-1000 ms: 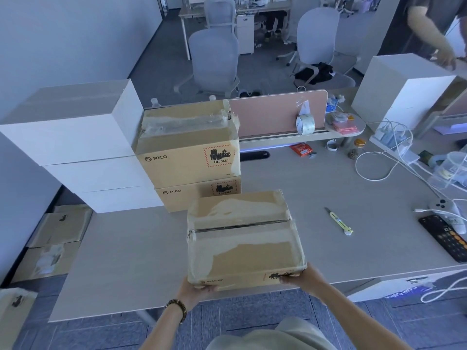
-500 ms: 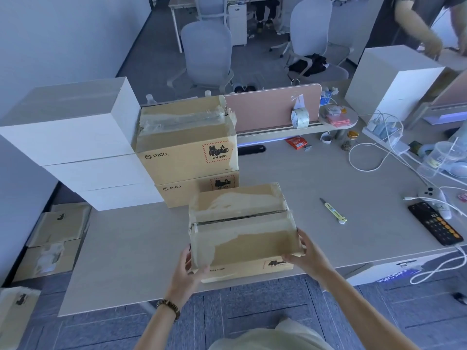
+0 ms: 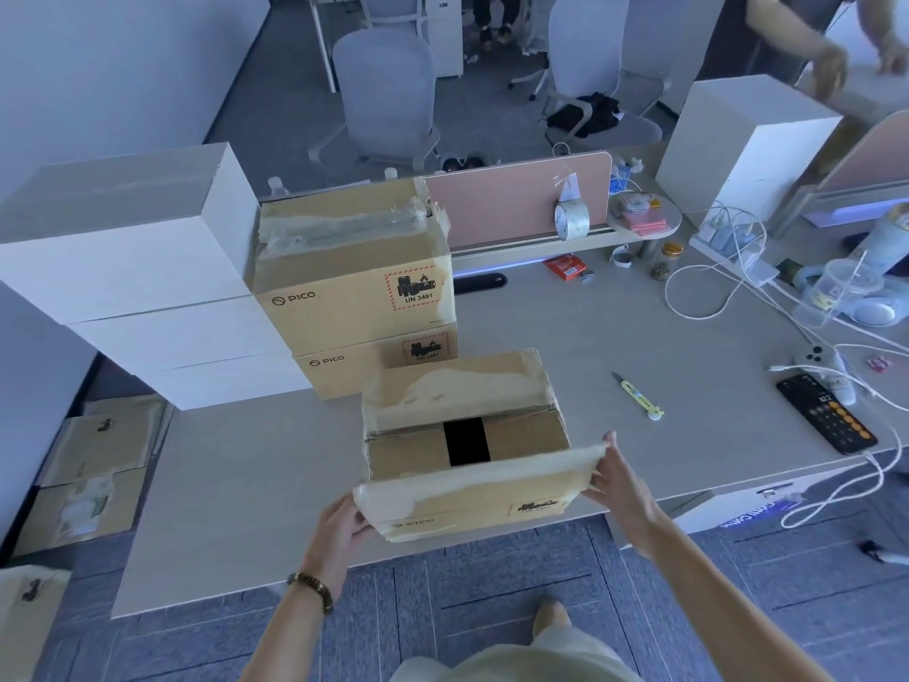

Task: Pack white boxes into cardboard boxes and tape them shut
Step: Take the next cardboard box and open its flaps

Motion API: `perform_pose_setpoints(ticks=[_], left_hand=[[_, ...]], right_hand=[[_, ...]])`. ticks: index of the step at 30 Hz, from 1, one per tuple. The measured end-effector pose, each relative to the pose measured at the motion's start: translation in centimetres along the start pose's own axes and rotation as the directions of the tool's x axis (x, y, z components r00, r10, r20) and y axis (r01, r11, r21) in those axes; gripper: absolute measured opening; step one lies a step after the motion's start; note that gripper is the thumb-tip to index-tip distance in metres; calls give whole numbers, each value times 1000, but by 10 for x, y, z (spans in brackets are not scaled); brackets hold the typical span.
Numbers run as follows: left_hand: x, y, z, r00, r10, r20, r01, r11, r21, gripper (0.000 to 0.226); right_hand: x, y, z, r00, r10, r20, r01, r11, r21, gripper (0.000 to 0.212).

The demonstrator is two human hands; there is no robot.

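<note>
A cardboard box point(image 3: 457, 401) with old tape on it sits at the desk's near edge. Its near top flap point(image 3: 472, 484) is lifted toward me, and the inner flaps and a dark gap show beneath. My left hand point(image 3: 342, 526) holds the flap's left corner. My right hand point(image 3: 615, 477) holds its right corner. Three white boxes point(image 3: 133, 268) are stacked at the left. Beside them stand two closed PICO cardboard boxes point(image 3: 359, 292), one on the other. A tape roll point(image 3: 570, 220) rests on the ledge by the pink divider.
A yellow utility knife point(image 3: 637, 395) lies right of the box. A phone point(image 3: 826, 419), cables and cups crowd the desk's right side. A tall white box point(image 3: 738, 145) stands far right, with another person's hands behind it. Flattened cartons point(image 3: 93, 465) lie on the floor at left.
Both hands moved from the box's bottom front up to its near top flap and lifted it open. The box now rests on the desk.
</note>
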State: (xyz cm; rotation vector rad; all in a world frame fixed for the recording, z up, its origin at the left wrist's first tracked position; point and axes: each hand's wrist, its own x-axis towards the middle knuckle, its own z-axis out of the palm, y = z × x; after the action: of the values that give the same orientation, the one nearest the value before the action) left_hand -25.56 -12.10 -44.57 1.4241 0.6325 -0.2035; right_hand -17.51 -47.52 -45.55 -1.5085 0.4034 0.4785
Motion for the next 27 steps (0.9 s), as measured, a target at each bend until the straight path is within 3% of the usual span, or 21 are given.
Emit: perform_pose_setpoints(ticks=[4,6,8,10,11,13,16,19,27], left_hand=[[-2,3,-12,987,-38,157,29,998,60,19],[-4,5,-14,968,-52,244,18,990,138,35],[-7,9,-12,959,-46,281,-16,976,216,31],[-6,8,-11,948,-56,314,-41,955,293,43],[-4,7,-12,945,-74,320,-39,942,332,60],[1,4,-12,945,-71,320,-85,890,448,86],[8,-5,-6,937,-19,348,-209,768,605,93],[9,-10,3,947,-3,320,-230,690,686,99],[8,-30,20,980,125,153,-198,619,760,88]], right_hand=[[-1,-1,-8,993,20,120,-2,990,-140,76],[-4,-5,-12,985,19,170,15,981,-194,58],[-6,-8,-16,976,16,216,33,974,-222,40],[-4,-6,-21,970,31,239,30,969,-245,45],[-4,-4,-22,966,42,254,27,965,-261,50],[-4,-2,-22,962,49,268,53,931,-360,62],[-1,0,-19,967,16,255,124,845,-521,83],[5,3,-14,983,-4,183,123,758,-641,96],[9,5,-9,987,-102,123,159,670,-725,94]])
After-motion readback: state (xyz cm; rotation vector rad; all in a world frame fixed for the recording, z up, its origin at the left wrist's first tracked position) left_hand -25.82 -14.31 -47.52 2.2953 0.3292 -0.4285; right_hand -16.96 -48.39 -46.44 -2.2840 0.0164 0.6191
